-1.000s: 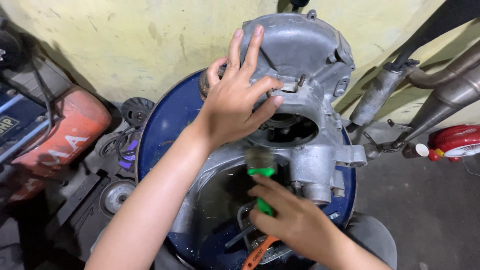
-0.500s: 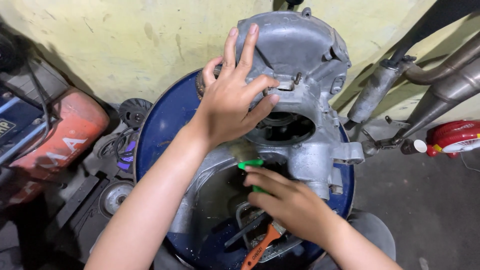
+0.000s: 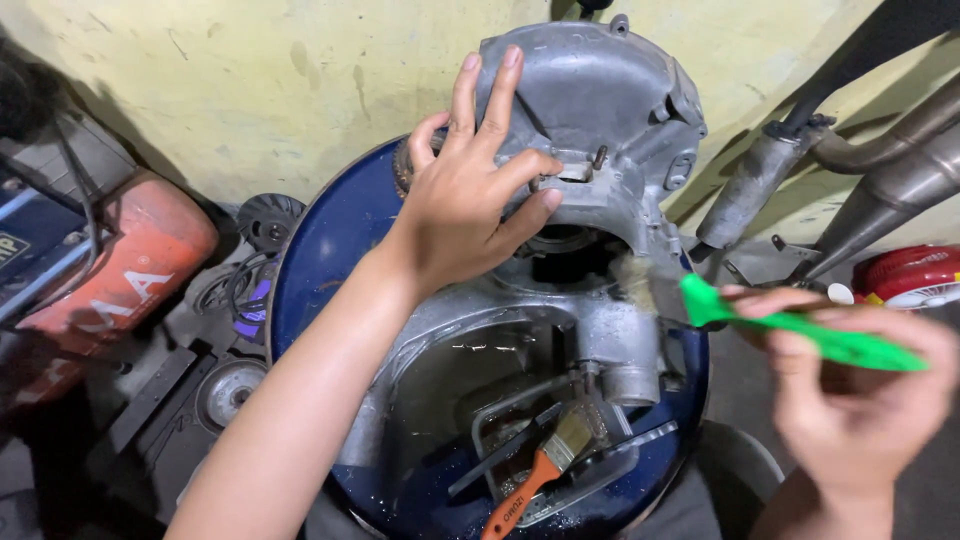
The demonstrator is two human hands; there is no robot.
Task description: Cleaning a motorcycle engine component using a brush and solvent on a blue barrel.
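- My left hand (image 3: 470, 200) lies spread on the grey metal engine casing (image 3: 600, 120), fingers open and flat, the thumb and first fingers pressing its upper left part to steady it.
- The casing stands tilted up in a blue drum (image 3: 320, 250), its top leaning toward the yellow wall (image 3: 250, 70).
- My right hand (image 3: 850, 400), blurred at the right edge, has its fingers closed round the handle of a green brush (image 3: 790, 325).
- The brush bristles sit just beside the casing's right side, near its dark middle opening; I cannot tell whether they touch.
- Down in the drum, below the casing, lies a second brush (image 3: 540, 465) with an orange handle, resting in a metal tray (image 3: 600, 470) with dark liquid around it.
- To the right, well apart from the drum, grey exhaust pipes (image 3: 870, 190) lean against the wall, with a red can (image 3: 910, 275) beneath them.
- To the left sits an orange tank (image 3: 130, 260), with round dark parts (image 3: 265, 220) on the floor between it and the drum.
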